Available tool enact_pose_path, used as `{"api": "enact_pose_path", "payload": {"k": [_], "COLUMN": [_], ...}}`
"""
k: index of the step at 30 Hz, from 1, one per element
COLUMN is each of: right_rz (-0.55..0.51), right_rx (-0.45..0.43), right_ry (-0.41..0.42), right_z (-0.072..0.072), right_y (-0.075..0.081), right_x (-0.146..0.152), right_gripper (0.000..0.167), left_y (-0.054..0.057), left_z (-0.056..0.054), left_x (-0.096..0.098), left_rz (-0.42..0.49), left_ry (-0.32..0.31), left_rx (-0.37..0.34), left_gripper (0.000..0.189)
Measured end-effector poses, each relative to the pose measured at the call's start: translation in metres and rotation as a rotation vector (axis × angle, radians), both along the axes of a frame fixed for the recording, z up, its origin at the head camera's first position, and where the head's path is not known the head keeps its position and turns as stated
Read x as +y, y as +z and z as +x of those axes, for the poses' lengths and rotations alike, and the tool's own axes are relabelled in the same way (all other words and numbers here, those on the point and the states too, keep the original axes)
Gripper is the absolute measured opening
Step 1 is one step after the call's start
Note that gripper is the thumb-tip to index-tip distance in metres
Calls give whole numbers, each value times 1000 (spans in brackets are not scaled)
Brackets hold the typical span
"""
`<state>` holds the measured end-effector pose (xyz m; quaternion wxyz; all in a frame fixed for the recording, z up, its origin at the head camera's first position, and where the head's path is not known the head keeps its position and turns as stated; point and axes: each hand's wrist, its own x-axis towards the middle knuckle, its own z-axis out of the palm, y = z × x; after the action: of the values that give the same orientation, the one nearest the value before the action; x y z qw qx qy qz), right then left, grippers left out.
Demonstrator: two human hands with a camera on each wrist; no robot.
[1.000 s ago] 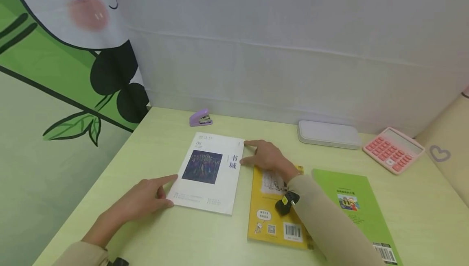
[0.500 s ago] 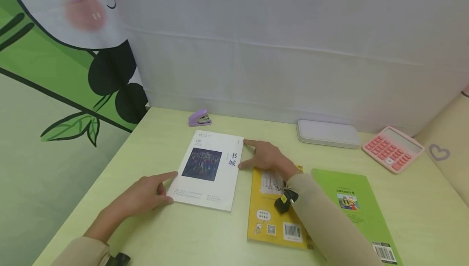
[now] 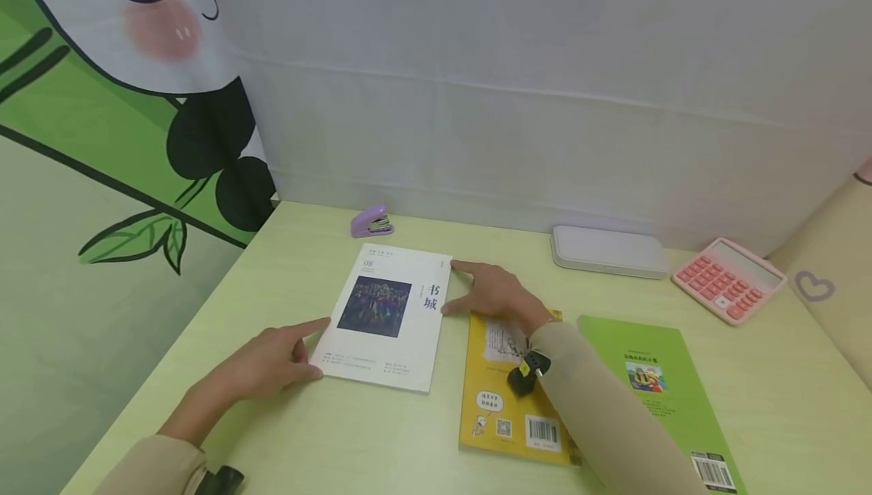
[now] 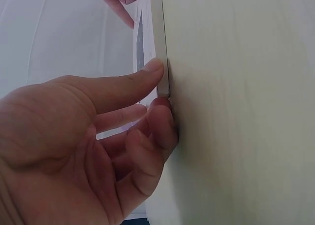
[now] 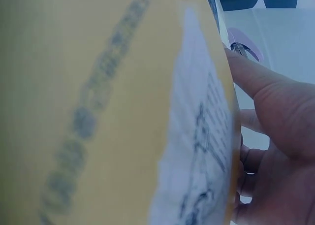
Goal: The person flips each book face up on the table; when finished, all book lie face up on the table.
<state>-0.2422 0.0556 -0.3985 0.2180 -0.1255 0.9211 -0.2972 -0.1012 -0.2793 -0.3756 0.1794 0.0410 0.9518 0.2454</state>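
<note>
Magazine, white paper cover with dark picture (image 3: 383, 319). Lies flat on pale yellow-green tabletop (image 3: 341, 442), left of centre, between both hands.

Left hand (image 3: 269, 365): thumb and index spread apart, thumb at lower-left corner, index tip at left edge. Other fingers loosely curled in left wrist view.

Right hand (image 3: 492, 288): thumb and index also spread, index tip near upper-right corner, thumb lower along same edge. Can't tell exactly how other fingers lie, partly blocked in right wrist view.

Under right beige sleeve (image 3: 599, 404): yellow paperback with barcode (image 3: 500, 396), just right of magazine, gap between. Further right: lime-green paperback with small picture (image 3: 671, 389), also partly covered by sleeve.

Far side, left to right: purple plastic stapler (image 3: 371, 221), just beyond magazine; flat grey-white rounded case (image 3: 608, 251); pink calculator (image 3: 729, 281), angled, just beside case.
</note>
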Motion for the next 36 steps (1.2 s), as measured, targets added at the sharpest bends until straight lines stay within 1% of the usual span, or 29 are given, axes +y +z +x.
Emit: {"api": "enact_pose_path", "payload": {"k": [8,12,22,30,36], "right_rz": [39,60,68,52,49], "right_rx": [10,22,31,28,28], "right_ry": [17,30,42,32,32], "right_z": [-3,-4,-5,-5,-5], "right_y": [2,2,2,2,2], "right_x": [-1,-1,-2,-1,-2], "right_gripper": [95,95,96,96,95], "left_y": [1,1,1,2,2], "left_z": [-1,-1,-4,-5,-5], "left_x": [0,0,-4,-5,-6], "left_rz": [-14,-9,17,35,42], "left_ry": [5,-2,-14,-11,-25], "left_rx": [-4,2,8,0,10], "left_gripper": [80,79,80,80,81]}}
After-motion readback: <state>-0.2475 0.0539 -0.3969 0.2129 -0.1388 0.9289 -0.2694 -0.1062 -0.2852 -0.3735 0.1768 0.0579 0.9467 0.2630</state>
